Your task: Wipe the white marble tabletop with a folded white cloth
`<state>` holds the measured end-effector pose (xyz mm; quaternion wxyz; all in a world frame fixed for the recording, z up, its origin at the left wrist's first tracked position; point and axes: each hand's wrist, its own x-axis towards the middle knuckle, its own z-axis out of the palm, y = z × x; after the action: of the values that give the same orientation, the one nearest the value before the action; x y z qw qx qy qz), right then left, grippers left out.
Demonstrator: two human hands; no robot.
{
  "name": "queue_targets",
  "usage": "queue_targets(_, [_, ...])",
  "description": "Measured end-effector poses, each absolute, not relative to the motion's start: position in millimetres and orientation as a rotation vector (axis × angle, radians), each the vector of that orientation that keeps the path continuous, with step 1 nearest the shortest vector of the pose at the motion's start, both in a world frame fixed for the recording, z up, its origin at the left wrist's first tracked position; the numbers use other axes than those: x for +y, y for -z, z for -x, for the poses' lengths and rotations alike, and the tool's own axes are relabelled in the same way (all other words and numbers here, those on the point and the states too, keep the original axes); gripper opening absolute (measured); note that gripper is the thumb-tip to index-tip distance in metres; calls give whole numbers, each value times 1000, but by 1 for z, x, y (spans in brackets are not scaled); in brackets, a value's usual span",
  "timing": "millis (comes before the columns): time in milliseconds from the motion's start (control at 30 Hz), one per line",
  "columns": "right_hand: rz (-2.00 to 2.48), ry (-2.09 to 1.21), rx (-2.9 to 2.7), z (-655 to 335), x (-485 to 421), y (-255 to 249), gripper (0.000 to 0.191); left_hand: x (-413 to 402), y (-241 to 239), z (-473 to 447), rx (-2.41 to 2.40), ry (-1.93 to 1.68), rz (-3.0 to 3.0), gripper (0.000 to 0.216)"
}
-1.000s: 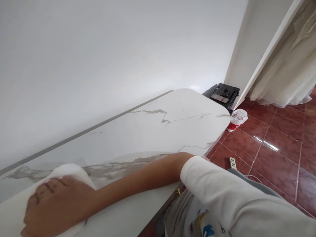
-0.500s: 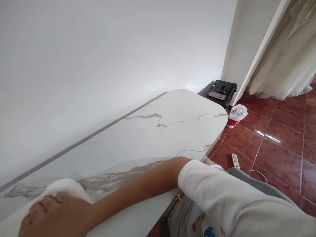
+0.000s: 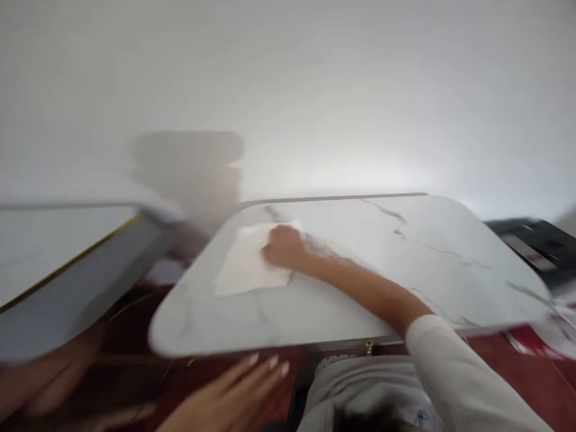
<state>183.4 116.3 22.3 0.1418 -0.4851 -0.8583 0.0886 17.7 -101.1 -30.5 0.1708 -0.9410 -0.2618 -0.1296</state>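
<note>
While my right hand [image 3: 283, 247] rests curled on the right part of the white cloth [image 3: 243, 264] — blur hides whether the fingers pinch it — most of the cloth lies to that hand's left, flat on the marble-patterned tabletop [image 3: 315, 312]. My left hand [image 3: 227, 399], fingers extended, is farther off, past the near edge; the tabletop's long axis runs left to right along the white wall [image 3: 315, 90].

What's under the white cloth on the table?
The marbled tabletop shows around the white cloth, which lies on it. The patch beneath is covered, so its surface can't be seen.
</note>
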Motion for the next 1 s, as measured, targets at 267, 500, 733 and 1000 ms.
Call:
queue_targets(267, [1377, 4, -2327, -178, 122, -5, 34, 67, -32, -24, -1983, 771, 2196, 46])
queue_targets(500, [1456, 14, -2282, -170, 167, -5, 45, 177, -24, -44, -1775, 606, 2659, 38])
queue_targets(733, [1488, 36, -2219, -167, 231, 1, 49, 243, -16, -39, -1844, 782, 2576, 47])
queue_targets(1000, [1555, 55, -2198, -157, 252, -3, 48, 271, -16, -31, -1759, 946, 2636, 46])
